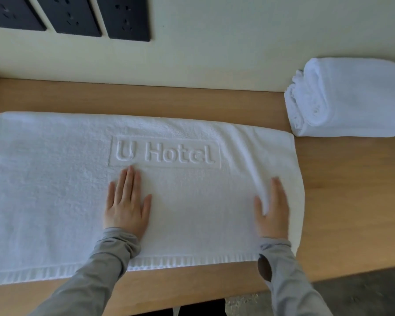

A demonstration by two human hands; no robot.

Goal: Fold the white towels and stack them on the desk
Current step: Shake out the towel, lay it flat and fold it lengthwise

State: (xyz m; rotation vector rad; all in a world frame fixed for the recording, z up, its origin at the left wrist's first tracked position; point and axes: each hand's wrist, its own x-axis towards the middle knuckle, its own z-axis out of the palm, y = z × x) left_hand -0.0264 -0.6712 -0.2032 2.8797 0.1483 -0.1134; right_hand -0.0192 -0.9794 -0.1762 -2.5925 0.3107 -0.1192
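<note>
The towel [55, 201] is white terry cloth, nubby and matt, with a flatter panel of raised letters and a ribbed woven hem. The stack [351, 99] is the same soft terry. The desk [340, 201] is light wood grain, smooth with a low sheen. The wall [214, 53] looks matt cream; the sockets [78, 17] look like dark matt plastic. The sleeves [96, 270] are smooth grey cloth.

White "U Hotel" towel [55, 190] lies flat on the desk [340, 201]; folded towels [351, 99] stacked far right.
</note>
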